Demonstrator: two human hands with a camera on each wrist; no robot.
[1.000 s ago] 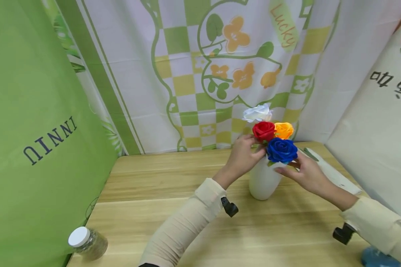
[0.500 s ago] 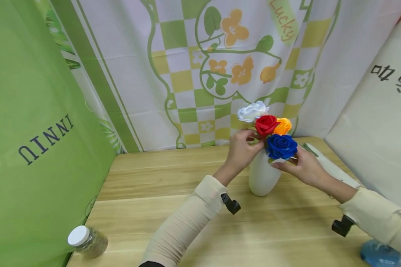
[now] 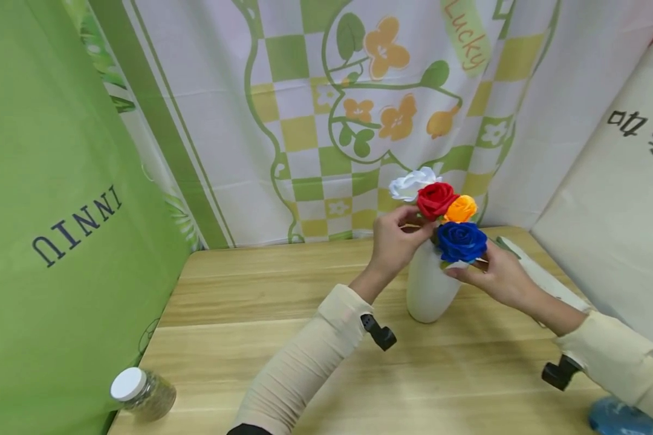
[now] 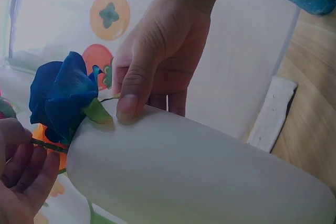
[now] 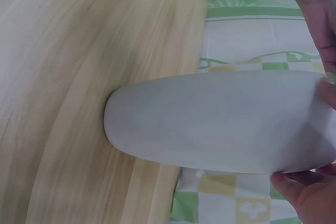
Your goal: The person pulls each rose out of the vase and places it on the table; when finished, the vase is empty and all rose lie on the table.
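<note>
A white vase [image 3: 431, 291] stands upright on the wooden table, holding artificial roses. The blue rose [image 3: 461, 241] is nearest, with an orange rose [image 3: 461, 209], a red rose [image 3: 437, 201] and a white rose [image 3: 413, 183] behind it. My left hand [image 3: 393, 241] is at the left of the vase mouth, just under the red rose. In the left wrist view its fingers pinch a thin green stem [image 4: 50, 145], which runs toward the mouth. My right hand [image 3: 500, 275] grips the vase near its rim, thumb against the wall; its other fingers are partly hidden.
A lidded glass jar [image 3: 144, 394] stands at the table's near left. Behind the right hand lies a long white item [image 3: 546, 278] with a green leaf shape. A blue object [image 3: 623, 417] sits near the right sleeve. Printed curtains [image 3: 223, 151] enclose the table.
The red rose has risen slightly and shifted right, separating from the blue rose, and my left hand has moved up a little. My right hand stays at the vase rim.
</note>
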